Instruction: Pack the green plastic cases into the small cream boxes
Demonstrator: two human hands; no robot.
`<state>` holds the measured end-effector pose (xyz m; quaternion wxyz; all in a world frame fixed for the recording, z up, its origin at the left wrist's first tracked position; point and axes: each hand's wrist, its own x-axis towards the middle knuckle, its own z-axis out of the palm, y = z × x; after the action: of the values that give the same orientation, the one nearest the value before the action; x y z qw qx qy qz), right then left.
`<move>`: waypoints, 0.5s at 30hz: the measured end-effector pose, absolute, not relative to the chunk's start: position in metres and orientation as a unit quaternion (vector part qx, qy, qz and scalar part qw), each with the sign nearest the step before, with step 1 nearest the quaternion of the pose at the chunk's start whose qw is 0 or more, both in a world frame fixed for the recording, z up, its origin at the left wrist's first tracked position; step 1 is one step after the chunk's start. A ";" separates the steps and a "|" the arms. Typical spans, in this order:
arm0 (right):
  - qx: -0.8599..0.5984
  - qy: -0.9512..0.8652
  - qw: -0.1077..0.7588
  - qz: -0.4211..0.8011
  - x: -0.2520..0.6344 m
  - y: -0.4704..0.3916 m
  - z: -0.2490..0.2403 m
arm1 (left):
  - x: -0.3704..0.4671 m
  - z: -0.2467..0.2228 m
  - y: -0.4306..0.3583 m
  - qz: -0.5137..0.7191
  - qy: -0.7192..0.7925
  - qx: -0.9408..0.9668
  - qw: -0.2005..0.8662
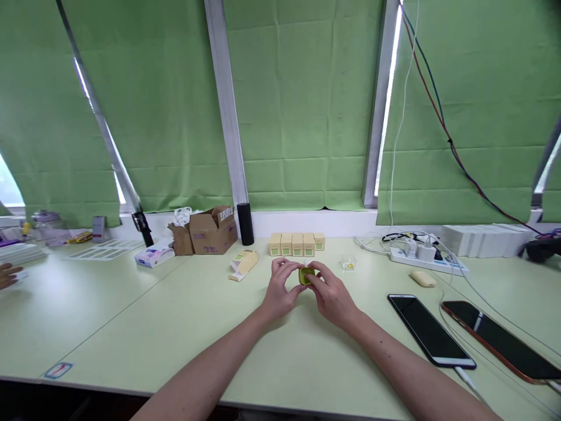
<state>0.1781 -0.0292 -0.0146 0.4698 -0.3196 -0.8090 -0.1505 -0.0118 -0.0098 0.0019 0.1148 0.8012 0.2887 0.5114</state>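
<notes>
A small yellow-green square case [307, 276] is held up over the table between both hands. My left hand [281, 287] grips its left side between thumb and fingers. On the right side, my right hand [332, 292] holds it too, with a finger over its front. Behind the hands stands a row of small beige boxes [297, 244] with green labels. An opened beige carton [243, 264] lies to the left, and a small clear container [348, 264] with something yellow in it rests to the right.
Two phones [429, 328] with cables lie at the right, near a cream-coloured case [423, 279] and a power strip [427, 259]. Cardboard box [213, 234], black cylinder [245, 224] and tissue pack [154, 255] stand back left. Another person's hand [9, 275] shows at far left.
</notes>
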 end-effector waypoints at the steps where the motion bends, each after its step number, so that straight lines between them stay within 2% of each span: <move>1: -0.320 -0.809 0.471 -0.147 0.178 -0.029 -0.015 | -0.012 0.002 -0.010 0.511 0.289 0.801 0.115; 15: -0.305 -0.803 0.502 -0.102 0.180 -0.030 -0.016 | -0.012 0.002 -0.010 0.511 0.286 0.802 0.113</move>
<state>0.1795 -0.0297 -0.0157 0.5017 -0.3050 -0.8030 -0.1023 -0.0122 -0.0098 0.0018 0.1135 0.8024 0.2862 0.5112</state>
